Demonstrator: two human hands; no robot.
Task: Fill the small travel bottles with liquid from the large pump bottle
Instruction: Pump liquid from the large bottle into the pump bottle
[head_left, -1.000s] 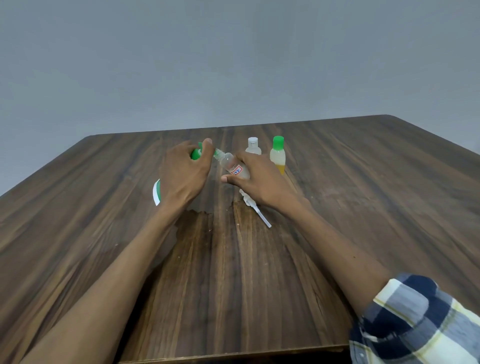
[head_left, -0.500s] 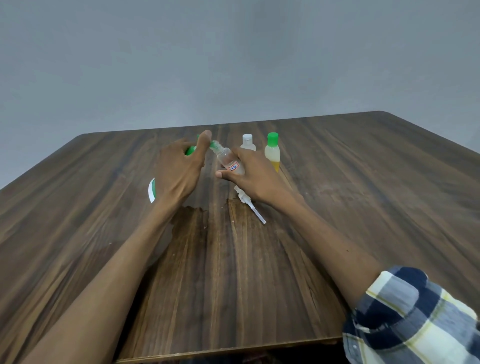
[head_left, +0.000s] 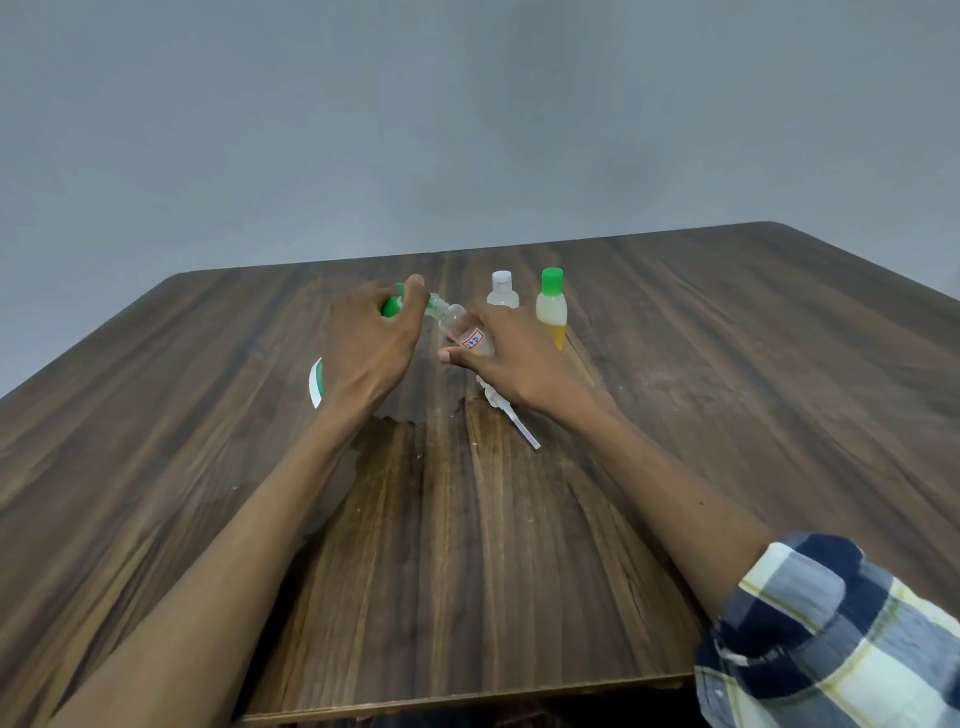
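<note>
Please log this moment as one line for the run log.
left hand: holds big bottle | right hand: holds small bottle | mouths together

Small clear bottle (head_left: 464, 332) sticker: red box with blue marks inside, too blurry to read.
Other bottles: no words show.

Head-worn camera looks forward and down across the table (head_left: 675, 415).

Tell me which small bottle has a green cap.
The yellow-liquid bottle, standing rightmost. The clear one beside it has a white cap; the right hand holds the tilted third.
</note>
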